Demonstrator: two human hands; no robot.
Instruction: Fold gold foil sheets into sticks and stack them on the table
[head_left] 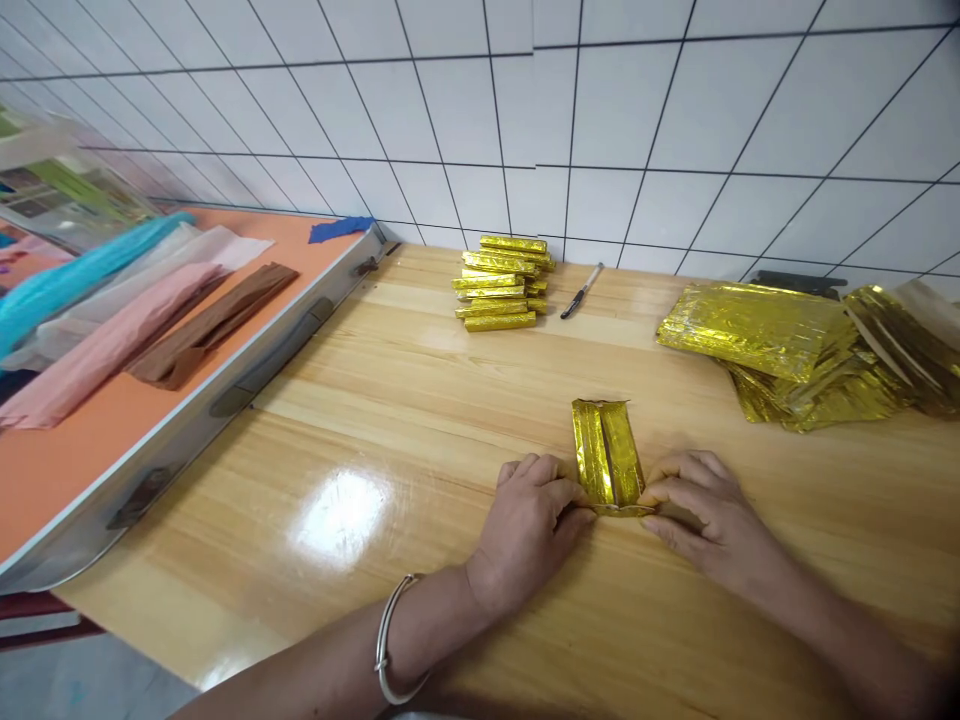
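A sheet of gold foil paper [621,450] lies on the wooden table with both long sides folded in to a middle seam. Its near edge is turned up in a narrow fold. My left hand [536,510] pinches the left end of that fold between thumb and fingers, a metal bangle on the wrist. At the right end, my right hand [701,505] grips the same fold, thumb below and fingers above. Beyond the sheet stands a stack of gold foil rolls [501,285]. Flat gold foil sheets [757,330] are heaped at the right.
A black pen [581,292] lies by the tiled wall [600,120]. At the left, an orange surface with a metal edge [247,370] borders the table and bears brown paper [214,325], pink paper [120,340], turquoise paper [90,270] and a blue scrap [340,230].
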